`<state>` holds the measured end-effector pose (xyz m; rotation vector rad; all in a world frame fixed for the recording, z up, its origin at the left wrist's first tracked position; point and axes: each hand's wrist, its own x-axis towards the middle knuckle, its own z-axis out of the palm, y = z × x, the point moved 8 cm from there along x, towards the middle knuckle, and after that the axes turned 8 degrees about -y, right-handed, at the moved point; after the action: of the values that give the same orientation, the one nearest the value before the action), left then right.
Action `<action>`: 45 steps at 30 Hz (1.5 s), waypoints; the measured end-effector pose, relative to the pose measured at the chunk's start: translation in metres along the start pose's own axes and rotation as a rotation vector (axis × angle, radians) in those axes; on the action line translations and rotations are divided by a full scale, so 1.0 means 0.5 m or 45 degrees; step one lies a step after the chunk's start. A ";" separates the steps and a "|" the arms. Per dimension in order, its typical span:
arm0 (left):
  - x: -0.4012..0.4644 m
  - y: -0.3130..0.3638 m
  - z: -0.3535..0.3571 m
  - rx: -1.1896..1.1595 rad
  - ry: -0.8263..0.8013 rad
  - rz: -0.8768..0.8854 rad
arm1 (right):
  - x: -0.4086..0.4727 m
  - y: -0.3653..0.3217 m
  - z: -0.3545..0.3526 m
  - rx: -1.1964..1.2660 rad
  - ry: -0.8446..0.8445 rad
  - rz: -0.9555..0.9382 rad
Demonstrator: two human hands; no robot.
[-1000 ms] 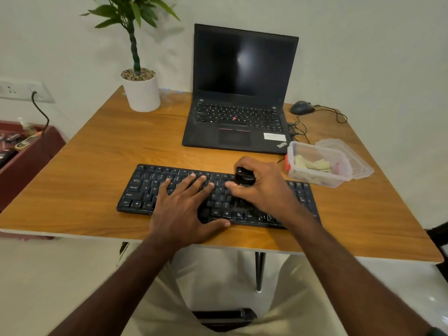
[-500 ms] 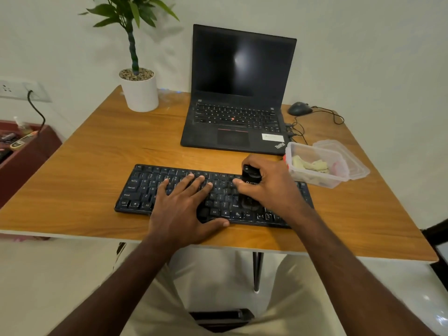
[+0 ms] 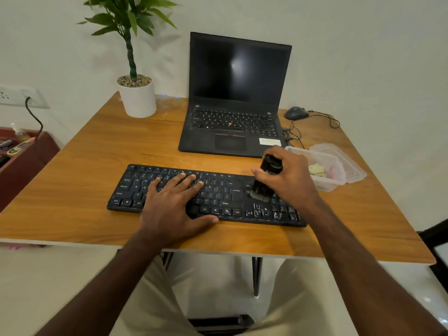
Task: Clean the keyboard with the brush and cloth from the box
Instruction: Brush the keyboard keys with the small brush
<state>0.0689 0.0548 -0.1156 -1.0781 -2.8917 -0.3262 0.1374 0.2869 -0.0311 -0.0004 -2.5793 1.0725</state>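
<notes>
Keyboard [image 3: 206, 195] lies at the near middle of the worktop [image 3: 80, 170]. Left hand [image 3: 173, 207] rests flat on its left half, fingers straight — no grip on anything. Right hand [image 3: 288, 180] curls its grip around the black brush [image 3: 265, 178], bristles touching the keys at the right part. Box [image 3: 322, 166] stands at 2 o'clock from the keyboard, open, with a cloth [image 3: 316, 169] inside — its lid [image 3: 349, 163] beside it.
</notes>
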 end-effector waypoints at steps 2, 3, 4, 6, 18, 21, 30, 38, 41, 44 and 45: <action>0.004 -0.002 -0.001 0.008 0.002 0.006 | -0.007 -0.006 0.020 0.041 -0.037 -0.049; 0.005 -0.001 -0.003 0.014 0.003 0.005 | -0.009 -0.011 0.034 0.032 -0.064 -0.076; 0.005 0.000 -0.002 0.022 0.001 0.003 | -0.011 -0.016 0.049 0.001 -0.098 -0.104; 0.006 0.001 -0.002 0.030 0.002 0.001 | -0.015 -0.018 0.067 -0.076 -0.176 -0.150; 0.004 0.001 -0.002 0.015 0.009 -0.006 | -0.017 -0.013 0.066 -0.082 -0.205 -0.204; 0.005 0.000 -0.001 0.013 -0.001 -0.008 | -0.001 0.001 0.041 -0.135 -0.296 -0.140; 0.003 0.000 0.000 0.016 0.004 -0.003 | -0.006 0.009 0.051 -0.039 -0.259 -0.068; 0.001 0.006 -0.001 0.051 0.014 0.004 | -0.011 0.024 0.051 0.118 -0.069 -0.019; -0.001 0.006 -0.001 0.051 0.014 0.002 | -0.017 0.025 0.040 0.246 0.049 -0.057; 0.001 0.006 -0.003 0.049 0.019 0.001 | -0.020 0.016 0.045 0.131 -0.121 -0.089; 0.001 0.007 -0.004 0.044 0.025 0.005 | -0.016 0.016 0.043 0.065 -0.195 -0.089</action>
<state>0.0705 0.0574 -0.1130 -1.0689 -2.8670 -0.2837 0.1370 0.2766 -0.0532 0.1907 -2.6635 1.1534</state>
